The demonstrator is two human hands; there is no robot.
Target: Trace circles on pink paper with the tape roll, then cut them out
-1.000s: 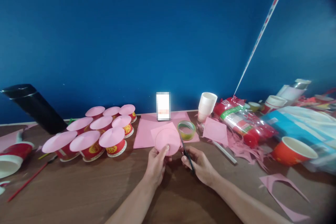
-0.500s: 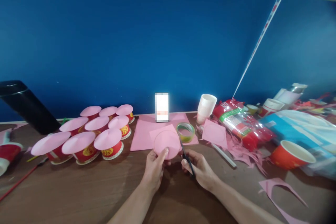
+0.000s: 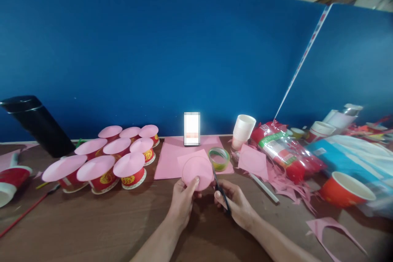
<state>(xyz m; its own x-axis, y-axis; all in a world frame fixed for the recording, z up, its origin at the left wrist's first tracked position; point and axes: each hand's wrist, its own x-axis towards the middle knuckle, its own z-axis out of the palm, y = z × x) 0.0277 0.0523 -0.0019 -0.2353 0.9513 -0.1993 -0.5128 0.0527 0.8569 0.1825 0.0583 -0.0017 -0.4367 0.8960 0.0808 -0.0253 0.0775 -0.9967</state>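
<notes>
Between thumb and fingers, my left hand (image 3: 183,201) pinches a pink paper piece (image 3: 196,170) with a circle drawn on it; a corner of paper sticks out behind the circle. My right hand (image 3: 236,204) is wrapped round black-handled scissors (image 3: 221,194), whose blades point up at the right edge of that paper. A pink sheet stack (image 3: 166,157) lies just beyond my hands. On its right part rests a green-yellow tape roll (image 3: 219,159). A pink square with a drawn circle (image 3: 253,161) is to the right.
At left stand several red cups with pink paper tops (image 3: 129,168), beside a black bottle (image 3: 39,127). A bright phone (image 3: 192,130) leans at the blue wall. Rightward are stacked white cups (image 3: 243,131), a red plastic package (image 3: 285,147), pink scraps (image 3: 294,188) and an orange cup (image 3: 346,190).
The whole view has shifted slightly, so everything appears a little lower and further right. Both hands keep their grips on the paper and scissors, with little change between them.
</notes>
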